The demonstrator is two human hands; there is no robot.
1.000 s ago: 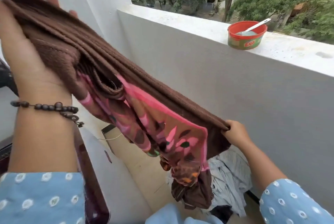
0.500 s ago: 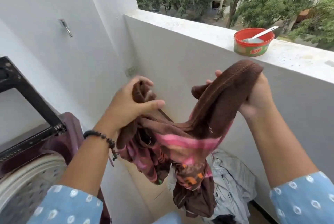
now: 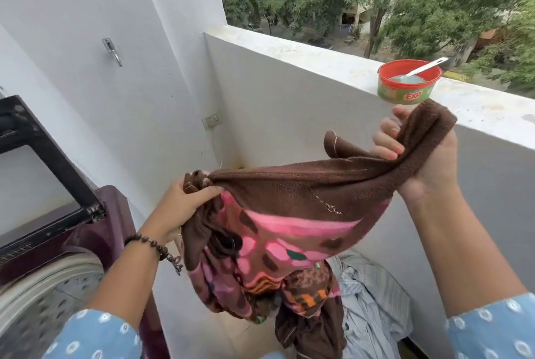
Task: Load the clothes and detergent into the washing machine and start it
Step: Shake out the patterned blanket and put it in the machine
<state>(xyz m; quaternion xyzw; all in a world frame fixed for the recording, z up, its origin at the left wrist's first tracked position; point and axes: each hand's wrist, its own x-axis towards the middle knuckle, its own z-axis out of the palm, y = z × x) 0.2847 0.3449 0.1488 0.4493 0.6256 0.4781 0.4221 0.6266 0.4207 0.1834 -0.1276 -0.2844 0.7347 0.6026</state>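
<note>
A brown towel with a pink patterned side [image 3: 292,214] hangs stretched between both hands at chest height. My left hand [image 3: 185,205] pinches one bunched corner near the middle of the view. My right hand [image 3: 425,156] grips the other end higher up on the right. The top-loading washing machine [image 3: 110,228] stands at the lower left, maroon, with its black-framed lid [image 3: 52,162] raised and the perforated steel drum [image 3: 43,300] showing. A red and green tub [image 3: 408,83] with a white spoon in it rests on the parapet ledge.
A pile of light striped clothes [image 3: 373,300] lies on the floor behind the towel. The white parapet wall [image 3: 304,104] runs along the right, with trees beyond. A wall socket [image 3: 211,120] and a metal hook [image 3: 113,52] sit on the white walls.
My left hand came down from high at the left to the middle. My right hand rose from low on the towel to shoulder height, and the towel now stretches between them.
</note>
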